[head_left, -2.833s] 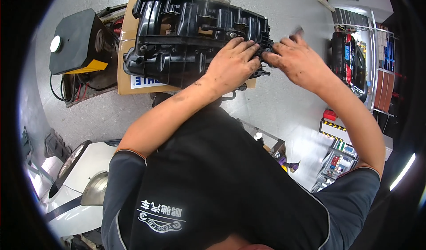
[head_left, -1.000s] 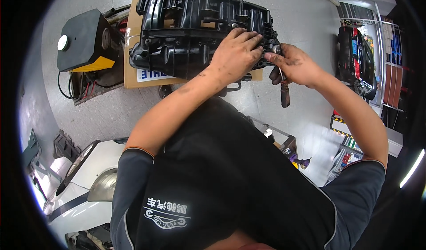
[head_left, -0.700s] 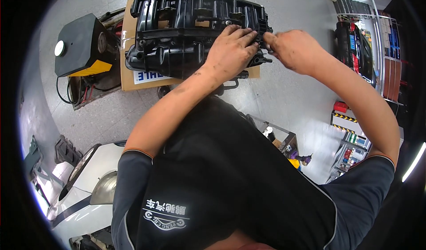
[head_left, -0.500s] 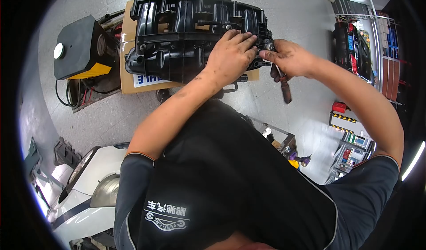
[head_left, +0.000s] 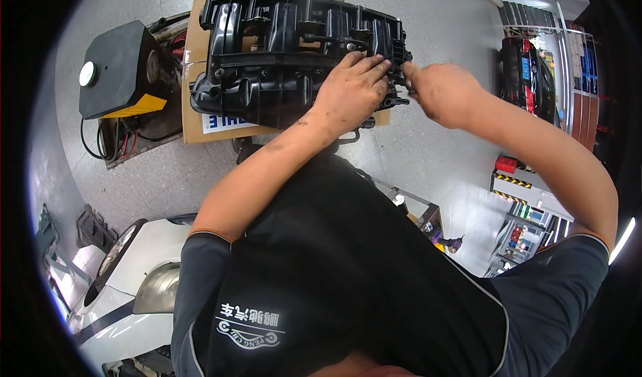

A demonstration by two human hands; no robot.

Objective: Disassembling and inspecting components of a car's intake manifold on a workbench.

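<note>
A black plastic intake manifold [head_left: 267, 59] lies on a flat cardboard box [head_left: 194, 123] in front of me. My left hand [head_left: 354, 86] rests flat over its right part, fingers stretched out and slightly spread. At the manifold's right end, my right hand [head_left: 445, 93] is closed like a fist, thumb and forefinger up against the edge. The ratchet wrench that showed in this hand a moment earlier is now mostly hidden behind the fingers.
Left of the box stands a dark machine with a yellow panel and white cap [head_left: 87, 74], with hoses below. A white car front [head_left: 127, 277] is at lower left. On the right are a metal cart [head_left: 418, 210], a purple power tool [head_left: 449, 243], shelving [head_left: 525, 233] and a dark car [head_left: 521, 76].
My right hand has turned over and shifted slightly right, and the wrench handle that hung below it is out of sight. The left hand remains on the manifold, almost unmoved.
</note>
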